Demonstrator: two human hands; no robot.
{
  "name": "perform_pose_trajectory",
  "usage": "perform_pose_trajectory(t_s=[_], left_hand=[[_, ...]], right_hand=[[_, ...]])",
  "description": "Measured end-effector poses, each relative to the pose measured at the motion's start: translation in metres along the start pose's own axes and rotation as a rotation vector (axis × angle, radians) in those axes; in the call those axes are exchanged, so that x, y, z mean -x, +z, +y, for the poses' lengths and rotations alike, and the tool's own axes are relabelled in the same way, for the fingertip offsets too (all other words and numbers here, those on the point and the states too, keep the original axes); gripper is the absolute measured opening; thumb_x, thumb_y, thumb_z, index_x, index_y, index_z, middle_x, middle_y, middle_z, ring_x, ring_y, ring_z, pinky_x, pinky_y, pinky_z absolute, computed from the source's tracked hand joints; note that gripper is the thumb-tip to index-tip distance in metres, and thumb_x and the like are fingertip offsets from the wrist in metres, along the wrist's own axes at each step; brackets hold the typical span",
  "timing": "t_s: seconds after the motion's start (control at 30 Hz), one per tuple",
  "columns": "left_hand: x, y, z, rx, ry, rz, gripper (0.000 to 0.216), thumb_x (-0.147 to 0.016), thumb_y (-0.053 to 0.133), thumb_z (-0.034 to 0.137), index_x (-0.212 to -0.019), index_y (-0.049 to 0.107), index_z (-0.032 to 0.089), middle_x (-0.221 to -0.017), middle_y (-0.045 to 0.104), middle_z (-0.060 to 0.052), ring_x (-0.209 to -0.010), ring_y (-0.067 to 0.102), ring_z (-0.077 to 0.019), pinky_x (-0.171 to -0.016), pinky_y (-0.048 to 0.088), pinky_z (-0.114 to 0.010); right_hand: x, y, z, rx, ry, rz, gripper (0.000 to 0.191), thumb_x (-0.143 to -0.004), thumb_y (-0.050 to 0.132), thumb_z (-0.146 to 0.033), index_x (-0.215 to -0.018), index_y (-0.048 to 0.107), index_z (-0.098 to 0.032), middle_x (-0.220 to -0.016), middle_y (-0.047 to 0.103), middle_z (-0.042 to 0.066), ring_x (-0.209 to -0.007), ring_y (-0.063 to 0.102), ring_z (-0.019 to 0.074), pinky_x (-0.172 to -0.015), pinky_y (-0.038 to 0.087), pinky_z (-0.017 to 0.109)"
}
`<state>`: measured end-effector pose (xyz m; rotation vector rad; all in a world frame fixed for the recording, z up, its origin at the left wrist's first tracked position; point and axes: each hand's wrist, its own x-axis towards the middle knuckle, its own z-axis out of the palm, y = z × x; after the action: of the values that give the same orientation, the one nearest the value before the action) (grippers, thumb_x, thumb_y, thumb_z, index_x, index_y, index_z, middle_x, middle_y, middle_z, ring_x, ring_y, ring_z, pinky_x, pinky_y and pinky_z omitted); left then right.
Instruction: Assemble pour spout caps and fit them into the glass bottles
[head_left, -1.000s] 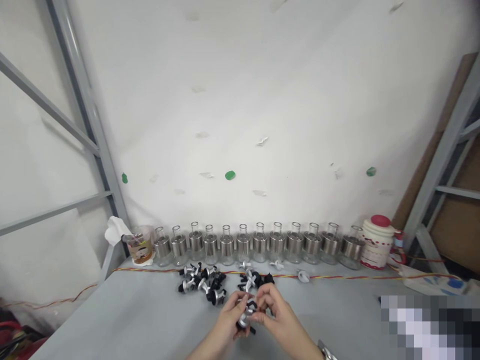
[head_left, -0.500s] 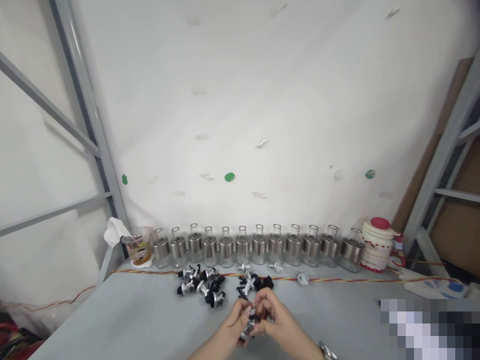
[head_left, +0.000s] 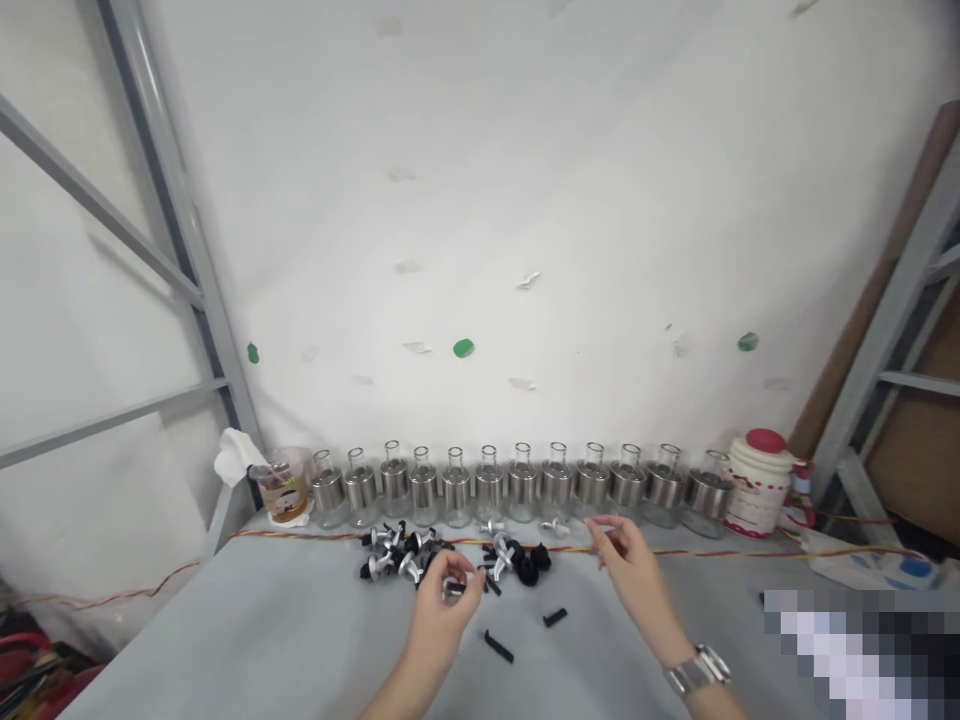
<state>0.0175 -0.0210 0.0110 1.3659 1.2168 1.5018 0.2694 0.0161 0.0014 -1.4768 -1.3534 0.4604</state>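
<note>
My left hand (head_left: pixel 442 600) is closed on a small silver and black pourer cap (head_left: pixel 452 589), just in front of a pile of such caps (head_left: pixel 401 555) on the grey table (head_left: pixel 285 640). My right hand (head_left: pixel 630 565) reaches to the right toward the spot of a white cap near the striped cord; its fingers are curled in a pinch, and I cannot make out what is in them. Two loose black sticks (head_left: pixel 499 647) (head_left: pixel 555 617) lie on the table between my hands. A second small pile of caps (head_left: pixel 514 560) sits beside them.
A row of several glass bottles with steel collars (head_left: pixel 487 490) lines the wall. At its left stands a plastic cup (head_left: pixel 283 490) with a tissue, at its right a white jar with a red lid (head_left: pixel 759 480). A red-yellow cord (head_left: pixel 315 537) runs along the table. Grey shelf frames (head_left: pixel 180 260) flank both sides.
My hands were together on one cap; now they have parted. The left stays with a cap, the right has moved up and right. Two black sticks now lie on the table.
</note>
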Motion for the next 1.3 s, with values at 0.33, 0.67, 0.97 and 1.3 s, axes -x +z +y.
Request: perform_pose_trajectory(t_s=[0.33,0.67,0.97,1.3], left_hand=[[-0.024,-0.038,-0.027,-1.150,0.310,0.150,0.033,-0.084,0.036,0.018,-0.112,0.052,0.014,-0.108,0.053,-0.016,-0.100,0.046,-0.0306,-0.083,0.034,-0.047],[0.006,-0.010,-0.007,-0.565,0.407,-0.270,0.026,-0.081,0.046,0.024,-0.102,0.061,0.025,-0.104,0.057,-0.011,-0.097,0.051,-0.0253,-0.087,0.038,-0.038],[0.023,0.024,-0.019,0.279,-0.409,-0.341,0.063,-0.060,0.067,0.050,-0.114,0.053,0.019,-0.088,0.061,-0.009,-0.080,0.059,-0.0245,-0.053,0.051,-0.031],[0.010,0.016,-0.014,0.409,-0.551,-0.243,0.069,-0.049,0.074,0.050,-0.105,0.054,0.014,-0.077,0.066,-0.007,-0.068,0.066,-0.0237,-0.061,0.050,-0.033]], right_hand=[[-0.002,-0.001,0.042,0.513,-0.039,-0.015,0.017,-0.074,0.049,-0.030,-0.083,0.056,-0.018,-0.077,0.050,0.008,-0.069,0.054,0.0236,-0.067,0.041,0.034],[0.001,0.004,0.015,0.263,0.021,-0.076,0.022,-0.079,0.042,-0.045,-0.079,0.041,-0.023,-0.066,0.054,0.001,-0.057,0.053,0.0188,-0.055,0.040,0.031],[0.047,0.042,-0.036,-0.425,0.017,-0.495,0.031,-0.067,0.063,-0.037,-0.090,0.050,-0.021,-0.062,0.046,-0.006,-0.055,0.048,0.0127,-0.049,0.041,0.024],[0.041,0.031,-0.030,-0.092,-0.219,-0.382,0.034,-0.080,0.040,-0.020,-0.112,0.052,-0.025,-0.109,0.053,0.006,-0.099,0.050,0.0197,-0.085,0.041,0.035]])
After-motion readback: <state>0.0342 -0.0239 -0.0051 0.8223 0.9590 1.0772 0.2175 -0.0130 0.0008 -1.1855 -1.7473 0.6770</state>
